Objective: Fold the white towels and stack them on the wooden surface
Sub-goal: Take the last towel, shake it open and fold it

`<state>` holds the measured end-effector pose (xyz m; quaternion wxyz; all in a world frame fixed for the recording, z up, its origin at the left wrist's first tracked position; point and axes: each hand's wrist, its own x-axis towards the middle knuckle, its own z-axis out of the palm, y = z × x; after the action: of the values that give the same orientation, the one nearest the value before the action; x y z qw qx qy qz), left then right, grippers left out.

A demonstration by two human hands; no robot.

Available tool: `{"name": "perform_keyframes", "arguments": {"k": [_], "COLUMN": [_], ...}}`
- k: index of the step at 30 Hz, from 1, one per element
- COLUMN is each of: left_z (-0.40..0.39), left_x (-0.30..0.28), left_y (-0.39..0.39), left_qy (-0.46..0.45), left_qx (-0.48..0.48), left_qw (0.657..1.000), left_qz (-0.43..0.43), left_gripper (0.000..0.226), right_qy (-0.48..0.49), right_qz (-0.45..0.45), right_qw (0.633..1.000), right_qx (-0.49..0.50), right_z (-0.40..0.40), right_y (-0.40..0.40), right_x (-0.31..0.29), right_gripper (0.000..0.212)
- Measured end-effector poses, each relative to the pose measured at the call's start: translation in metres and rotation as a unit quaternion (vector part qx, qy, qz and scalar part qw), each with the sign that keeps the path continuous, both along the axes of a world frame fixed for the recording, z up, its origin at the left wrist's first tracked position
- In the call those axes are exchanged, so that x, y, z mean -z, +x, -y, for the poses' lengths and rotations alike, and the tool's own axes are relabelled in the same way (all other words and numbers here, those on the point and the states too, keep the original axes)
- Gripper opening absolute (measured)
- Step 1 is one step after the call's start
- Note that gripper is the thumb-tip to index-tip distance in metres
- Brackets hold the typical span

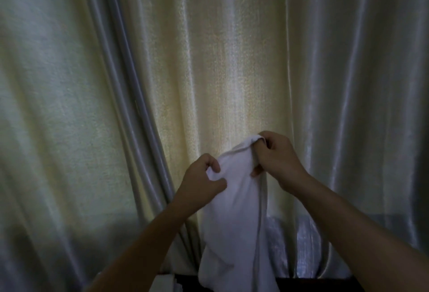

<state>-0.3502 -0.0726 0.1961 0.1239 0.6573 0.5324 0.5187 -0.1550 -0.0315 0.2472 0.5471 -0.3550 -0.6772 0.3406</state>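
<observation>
Two hands hold one white towel point(234, 210) up in the air in front of a pale, shiny curtain point(209, 59) that fills almost the whole view. The left hand point(204, 180) sits lower and to the left, its fingers and thumb curled in and pinching the towel's left edge, with a small bunch of cloth gathered between them. The right hand point(276, 157) is higher and to the right, fingers curled over the towel's top corner, which is rolled into a small ridge just under the knuckles; its thumb shows below, pressed against the cloth. The hands are near each other, and the towel's upper edge slopes between them, rising from left to right.

From that edge the towel hangs down loosely in soft folds, with a grey hem line running down its right side, and its lower end passes out of view at the bottom of the picture. Both bare forearms reach in from the lower corners. Along the bottom edge a dark strip point(313, 284) lies behind the towel, and a small pale patch point(163, 282) shows to its left; what either one is cannot be told in this dim light.
</observation>
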Motion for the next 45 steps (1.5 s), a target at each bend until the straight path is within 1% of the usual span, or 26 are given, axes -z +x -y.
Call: {"name": "perform_keyframes", "arguments": {"k": [2, 4, 5, 6, 7, 8, 9, 10, 12, 14, 15, 17, 19, 21, 23, 25, 27, 30, 33, 37, 41, 45], "left_z": [0.002, 0.006, 0.008, 0.01, 0.012, 0.014, 0.016, 0.018, 0.019, 0.018, 0.016, 0.011, 0.005, -0.001, -0.004, -0.003, -0.003, -0.002, -0.008, -0.022, -0.035, -0.041], "left_x": [0.001, 0.005, 0.006, 0.008, 0.009, 0.013, 0.015, 0.018, 0.02, 0.016, 0.013, 0.004, -0.005, -0.014, -0.026, -0.04, -0.057, -0.086, -0.105, -0.113, -0.114, -0.107], "left_y": [-0.008, -0.019, -0.026, -0.033, -0.04, -0.047, -0.053, -0.058, -0.07, -0.082, -0.086, -0.091, -0.092, -0.093, -0.093, -0.094, -0.098, -0.105, -0.113, -0.121, -0.127, -0.132], "left_qy": [-0.019, -0.04, -0.054, -0.069, -0.085, -0.097, -0.106, -0.111, -0.109, -0.102, -0.098, -0.086, -0.071, -0.062, -0.072, -0.084, -0.079, -0.054, -0.043, -0.045, -0.038, -0.036], "left_qx": [0.006, -0.002, -0.011, -0.017, -0.018, -0.013, -0.003, 0.004, 0.005, -0.007, -0.018, -0.04, -0.07, -0.089, -0.059, -0.018, -0.006, -0.025, -0.034, -0.031, -0.034, -0.023], "left_qw": [0.999, 0.998, 0.997, 0.994, 0.988, 0.983, 0.981, 0.982, 0.986, 0.992, 0.994, 0.995, 0.993, 0.989, 0.985, 0.981, 0.981, 0.982, 0.977, 0.978, 0.982, 0.984], "left_qz": [-0.039, -0.038, -0.052, -0.086, -0.129, -0.155, -0.16, -0.153, -0.127, -0.078, -0.04, 0.022, 0.058, 0.098, 0.147, 0.172, 0.178, 0.181, 0.205, 0.203, 0.183, 0.175], "left_gripper": [0.031, 0.039, 0.041, 0.04, 0.033, 0.02, 0.015, 0.024, 0.031, 0.039, 0.04, 0.037, 0.036, 0.037, 0.03, 0.019, 0.012, 0.009, 0.019, 0.016, 0.02, 0.019], "right_qy": [0.027, 0.039, 0.038, 0.035, 0.031, 0.026, 0.023, 0.026, 0.046, 0.065, 0.065, 0.044, 0.018, 0.003, -0.016, -0.031, -0.023, -0.014, -0.003, -0.016, -0.027, -0.039], "right_qz": [0.01, 0.013, 0.008, 0.005, 0.004, 0.008, 0.012, 0.015, 0.024, 0.035, 0.038, 0.03, 0.007, -0.013, -0.041, -0.069, -0.075, -0.054, -0.037, -0.07, -0.089, -0.106], "right_qw": [1.0, 0.999, 0.999, 0.999, 0.999, 1.0, 0.999, 0.999, 0.998, 0.997, 0.997, 0.998, 0.999, 0.999, 0.998, 0.996, 0.997, 0.998, 0.999, 0.997, 0.995, 0.992], "right_qx": [0.013, 0.009, 0.005, 0.004, 0.007, 0.015, 0.021, 0.024, 0.02, 0.014, 0.014, 0.021, 0.035, 0.045, 0.041, 0.037, 0.024, -0.019, -0.018, 0.002, 0.023, 0.049], "right_z": [-0.003, -0.006, -0.008, -0.009, -0.012, -0.016, -0.019, -0.022, -0.026, -0.028, -0.03, -0.038, -0.046, -0.055, -0.06, -0.064, -0.066, -0.065, -0.066, -0.064, -0.066, -0.065], "right_y": [0.005, 0.011, 0.015, 0.018, 0.022, 0.027, 0.033, 0.038, 0.047, 0.053, 0.055, 0.059, 0.062, 0.066, 0.068, 0.071, 0.075, 0.084, 0.084, 0.071, 0.058, 0.051], "right_x": [-0.008, -0.014, -0.016, -0.019, -0.022, -0.025, -0.028, -0.03, -0.033, -0.033, -0.032, -0.029, -0.026, -0.024, -0.025, -0.027, -0.032, -0.042, -0.053, -0.061, -0.062, -0.059], "right_gripper": [0.036, 0.036, 0.035, 0.036, 0.036, 0.037, 0.038, 0.039, 0.042, 0.044, 0.044, 0.039, 0.031, 0.028, 0.027, 0.028, 0.03, 0.025, 0.029, 0.029, 0.02, 0.021]}}
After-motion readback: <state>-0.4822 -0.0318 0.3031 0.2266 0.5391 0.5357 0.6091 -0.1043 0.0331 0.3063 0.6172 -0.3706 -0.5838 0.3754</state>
